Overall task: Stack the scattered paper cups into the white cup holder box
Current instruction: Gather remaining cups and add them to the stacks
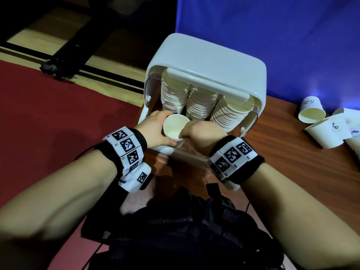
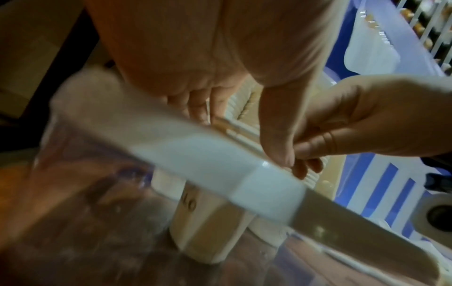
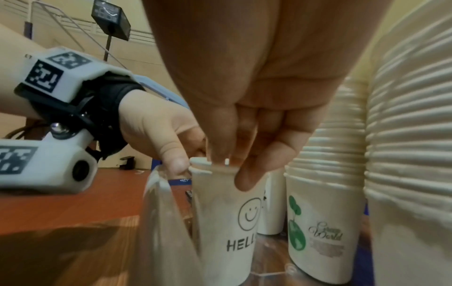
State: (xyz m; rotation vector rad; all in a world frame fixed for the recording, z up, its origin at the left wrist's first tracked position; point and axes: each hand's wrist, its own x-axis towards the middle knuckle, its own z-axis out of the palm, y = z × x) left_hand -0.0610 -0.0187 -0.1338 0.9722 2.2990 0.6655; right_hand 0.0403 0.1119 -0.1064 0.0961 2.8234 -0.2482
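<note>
A white paper cup (image 1: 174,129) with a smiley face and "HELLO" print (image 3: 229,218) stands upright at the front left of the white cup holder box (image 1: 210,61), whose lid is raised. My left hand (image 1: 155,131) grips its rim from the left. My right hand (image 1: 200,131) pinches the rim (image 3: 217,166) from the right, thumb outside and fingers inside. Three tall cup stacks (image 1: 196,106) lean inside the box behind it. In the left wrist view the box's front edge (image 2: 220,164) crosses in front of the cup (image 2: 208,222).
Several loose paper cups (image 1: 329,131) lie and stand on the wooden table (image 1: 292,172) to the right. A blue backdrop (image 1: 272,26) rises behind the box. A red floor (image 1: 48,114) lies left. A black bag (image 1: 185,221) sits near my body.
</note>
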